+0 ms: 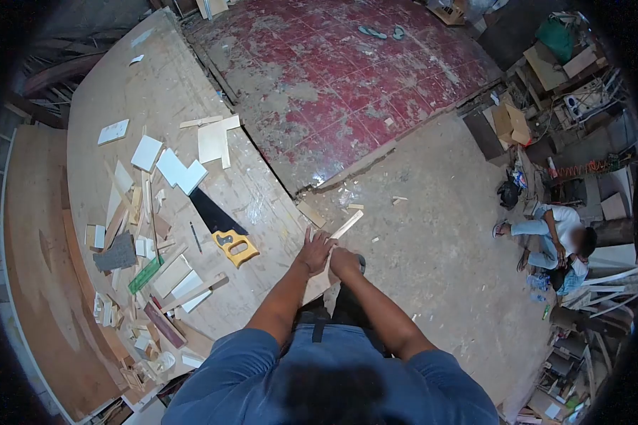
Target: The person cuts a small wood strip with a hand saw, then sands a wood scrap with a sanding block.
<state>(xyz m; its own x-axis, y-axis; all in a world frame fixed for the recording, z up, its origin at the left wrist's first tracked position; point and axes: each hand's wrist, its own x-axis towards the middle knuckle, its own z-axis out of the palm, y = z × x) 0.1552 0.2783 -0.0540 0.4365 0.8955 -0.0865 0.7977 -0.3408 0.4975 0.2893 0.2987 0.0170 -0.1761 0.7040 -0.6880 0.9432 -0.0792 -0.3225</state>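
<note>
A pale wooden strip (348, 224) juts out past the corner of the plywood-topped workbench (273, 212). My left hand (315, 251) lies over the bench edge and presses on this strip, thumb side toward it. Close beside it, my right hand (344, 263) is curled into a fist against the strip; what its fingers hold is hidden. A handsaw (235, 248) with a yellow handle and dark blade rests on the bench left of my hands. Near it lie a pencil (196, 237) and white-faced board pieces (180, 171).
Offcuts, a green strip (146, 275) and a grey rough sheet (115, 253) litter the bench's left side. A raised red-tiled floor (347, 85) lies ahead. At right a person (556, 241) sits near a cardboard box (510, 125) and stacked scrap. Wood chips dot the concrete floor (432, 212).
</note>
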